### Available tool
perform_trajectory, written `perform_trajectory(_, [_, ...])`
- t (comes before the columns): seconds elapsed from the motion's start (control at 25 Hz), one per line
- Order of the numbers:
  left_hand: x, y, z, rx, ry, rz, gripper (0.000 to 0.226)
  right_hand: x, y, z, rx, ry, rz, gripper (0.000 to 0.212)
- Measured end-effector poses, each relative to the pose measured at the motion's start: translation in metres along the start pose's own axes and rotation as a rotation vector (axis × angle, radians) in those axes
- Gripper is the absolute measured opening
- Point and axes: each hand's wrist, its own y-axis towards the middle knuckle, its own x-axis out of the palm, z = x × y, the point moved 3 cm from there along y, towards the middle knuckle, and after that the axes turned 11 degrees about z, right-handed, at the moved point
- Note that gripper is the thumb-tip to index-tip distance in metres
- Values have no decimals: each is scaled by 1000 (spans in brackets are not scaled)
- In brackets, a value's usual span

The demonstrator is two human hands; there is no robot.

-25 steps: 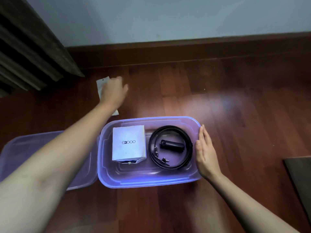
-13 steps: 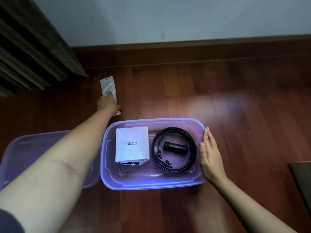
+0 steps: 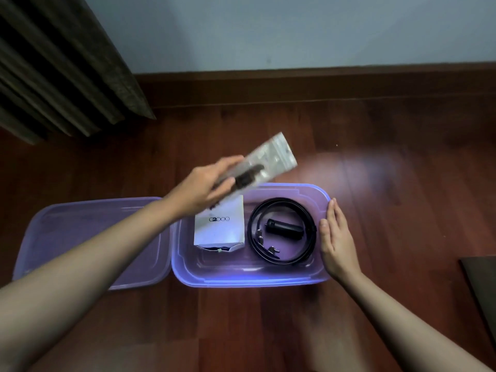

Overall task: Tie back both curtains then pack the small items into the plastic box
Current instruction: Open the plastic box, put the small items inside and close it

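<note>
A purple plastic box (image 3: 249,277) stands open on the wooden floor. Inside it lie a white carton (image 3: 220,226), a coiled black belt (image 3: 281,205) and a small black cylinder (image 3: 284,231) within the coil. My left hand (image 3: 204,189) grips a clear plastic packet (image 3: 271,159) with a dark item in it, held in the air above the box's far left edge. My right hand (image 3: 335,242) lies flat, fingers straight, against the box's right wall.
The box's purple lid (image 3: 88,237) lies on the floor to the left of the box. A dark curtain (image 3: 59,65) hangs at the upper left. A skirting board (image 3: 322,84) runs along the wall. A dark flat object (image 3: 483,285) shows at the right edge.
My left hand took hold of the packet on the floor beyond the box and lifted it toward the box. My right hand stayed at the box's right wall.
</note>
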Motion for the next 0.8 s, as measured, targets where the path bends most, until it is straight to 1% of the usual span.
perform_trajectory(0.04, [4, -16, 7, 118, 10, -58, 55, 0, 0, 0, 2, 2, -1, 81])
perform_trajectory(0.08, [10, -32, 11, 194, 21, -106, 54, -1, 0, 0, 1, 3, -1, 81])
perform_trajectory(0.12, [18, -49, 16, 204, 31, -141, 49, -1, 0, 0, -1, 4, -3, 81])
perform_trajectory(0.16, [27, -64, 19, 152, 25, -160, 44, -1, 0, 0, 0, 2, -4, 81])
perform_trajectory(0.2, [35, -76, 25, 62, 15, -150, 44, -1, 0, 0, 0, -1, -5, 82])
perform_trajectory(0.24, [43, -86, 31, -26, -4, -120, 45, 0, -1, 0, 0, -5, -4, 82])
perform_trajectory(0.32, [57, -91, 47, -116, -3, -64, 47, 0, -1, 0, 4, -7, -1, 83])
perform_trajectory(0.36, [64, -89, 54, -122, 47, -59, 50, -1, -1, 0, 7, -6, -1, 83])
perform_trajectory(0.44, [74, -77, 65, -96, 256, -71, 56, 0, -1, -1, 6, -5, 2, 83])
perform_trajectory(0.52, [81, -66, 68, -159, 422, -184, 56, 0, -2, 0, 3, -5, 3, 84])
perform_trajectory(0.56, [85, -65, 67, -185, 467, -232, 55, 0, -2, 0, 0, -4, 3, 84])
perform_trajectory(0.64, [86, -64, 67, -216, 529, -269, 58, 0, -2, 0, -7, -3, 3, 84])
perform_trajectory(0.72, [89, -67, 66, -167, 624, -287, 62, 1, -1, 0, -5, 2, 3, 84])
perform_trajectory(0.8, [89, -71, 65, -115, 722, -257, 61, 1, -1, 0, -5, 5, 4, 84])
